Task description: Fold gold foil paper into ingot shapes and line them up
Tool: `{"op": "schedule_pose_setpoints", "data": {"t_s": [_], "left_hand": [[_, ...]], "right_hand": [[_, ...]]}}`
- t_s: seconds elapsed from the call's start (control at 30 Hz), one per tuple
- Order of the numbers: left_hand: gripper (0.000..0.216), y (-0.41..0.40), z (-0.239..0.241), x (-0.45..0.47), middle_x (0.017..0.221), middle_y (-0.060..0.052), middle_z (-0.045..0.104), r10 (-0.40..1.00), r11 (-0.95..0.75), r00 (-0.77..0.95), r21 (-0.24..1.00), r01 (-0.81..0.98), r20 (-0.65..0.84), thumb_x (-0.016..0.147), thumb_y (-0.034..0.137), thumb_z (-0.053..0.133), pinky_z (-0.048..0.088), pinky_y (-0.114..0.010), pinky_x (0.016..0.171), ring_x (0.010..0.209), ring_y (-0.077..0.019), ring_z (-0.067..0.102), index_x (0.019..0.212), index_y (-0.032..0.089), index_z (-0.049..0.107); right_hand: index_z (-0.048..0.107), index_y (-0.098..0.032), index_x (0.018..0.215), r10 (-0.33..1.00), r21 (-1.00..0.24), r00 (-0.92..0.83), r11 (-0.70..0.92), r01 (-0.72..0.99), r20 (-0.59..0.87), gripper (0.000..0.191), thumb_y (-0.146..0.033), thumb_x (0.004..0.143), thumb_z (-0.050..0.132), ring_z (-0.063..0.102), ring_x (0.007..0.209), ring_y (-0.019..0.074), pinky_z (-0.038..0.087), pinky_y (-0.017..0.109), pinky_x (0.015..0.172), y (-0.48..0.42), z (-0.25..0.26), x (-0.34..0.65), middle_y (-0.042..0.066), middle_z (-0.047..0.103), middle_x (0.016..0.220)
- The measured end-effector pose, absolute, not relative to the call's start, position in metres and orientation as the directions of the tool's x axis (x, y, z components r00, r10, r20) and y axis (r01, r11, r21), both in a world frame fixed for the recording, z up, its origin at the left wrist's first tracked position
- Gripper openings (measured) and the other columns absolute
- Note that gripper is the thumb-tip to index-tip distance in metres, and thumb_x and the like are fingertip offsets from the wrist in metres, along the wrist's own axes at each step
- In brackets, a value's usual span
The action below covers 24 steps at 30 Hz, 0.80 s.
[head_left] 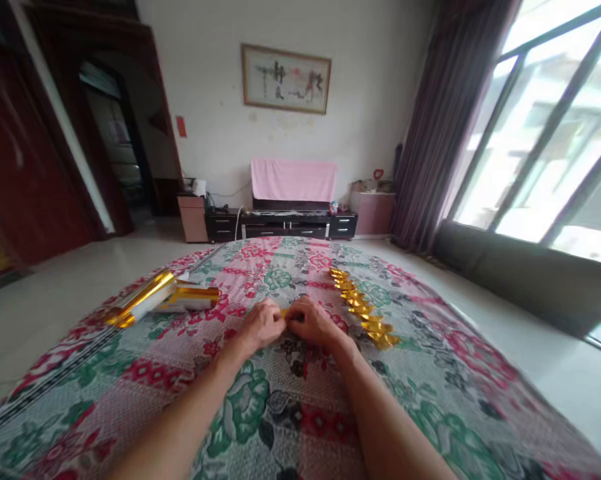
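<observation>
My left hand (264,323) and my right hand (311,321) meet over the middle of the patterned cloth, fingers closed. Between them shows a small piece of gold foil paper (283,313), mostly hidden by the fingers. To the right of my hands lies a row of folded gold foil pieces (361,309), running away from me. On the left, stacks or rolls of gold and white foil paper (153,291) rest on the cloth, a second one (193,299) lying partly behind the first.
A flower-patterned cloth (240,400) covers the surface under my hands. Beyond it stand a low black cabinet (285,223), a pink cloth (294,179) over a screen, and a pink side cabinet (373,213). A window (545,133) with a dark curtain (433,127) is on the right.
</observation>
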<state>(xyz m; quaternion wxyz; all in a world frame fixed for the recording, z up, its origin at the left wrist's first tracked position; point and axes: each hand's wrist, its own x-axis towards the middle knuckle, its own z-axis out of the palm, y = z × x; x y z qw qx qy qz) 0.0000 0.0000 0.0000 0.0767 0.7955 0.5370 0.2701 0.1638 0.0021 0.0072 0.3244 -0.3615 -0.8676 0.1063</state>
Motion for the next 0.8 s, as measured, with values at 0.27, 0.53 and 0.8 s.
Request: {"op": "schedule_pose_setpoints", "data": {"t_s": [0.27, 0.53, 0.8], "left_hand": [[0.027, -0.006, 0.026, -0.012, 0.083, -0.001, 0.067, 0.940, -0.334, 0.294, 0.632, 0.699, 0.171, 0.071, 0.028, 0.047, 0.043, -0.020, 0.072, 0.079, -0.0139, 0.059, 0.054, 0.016, 0.065], [0.023, -0.005, 0.021, -0.013, 0.084, -0.002, 0.066, 0.940, -0.336, 0.288, 0.636, 0.694, 0.182, 0.063, 0.034, 0.059, 0.043, -0.020, 0.070, 0.075, -0.0134, 0.059, 0.051, 0.015, 0.065], [0.022, -0.004, 0.015, -0.011, 0.081, -0.002, 0.063, 0.922, -0.388, 0.303, 0.588, 0.710, 0.243, 0.064, 0.027, 0.057, 0.043, -0.020, 0.065, 0.071, -0.0119, 0.057, 0.046, 0.016, 0.059]], "right_hand": [[0.064, -0.016, 0.068, 0.718, -0.451, -0.491, 0.694, 0.562, 0.493, 0.011, -0.007, 0.065, 0.059, 0.051, 0.071, 0.0120, 0.039, 0.022, 0.067, 0.000, 0.010, 0.163, 0.000, 0.060, 0.069], [0.065, -0.017, 0.070, 0.729, -0.463, -0.470, 0.682, 0.567, 0.498, 0.012, -0.008, 0.064, 0.059, 0.051, 0.071, 0.0122, 0.039, 0.022, 0.065, 0.001, 0.008, 0.164, 0.001, 0.059, 0.069], [0.065, -0.017, 0.069, 0.721, -0.460, -0.476, 0.690, 0.559, 0.503, 0.013, -0.008, 0.063, 0.058, 0.051, 0.071, 0.0119, 0.039, 0.022, 0.065, 0.002, 0.006, 0.164, 0.000, 0.060, 0.069]]}}
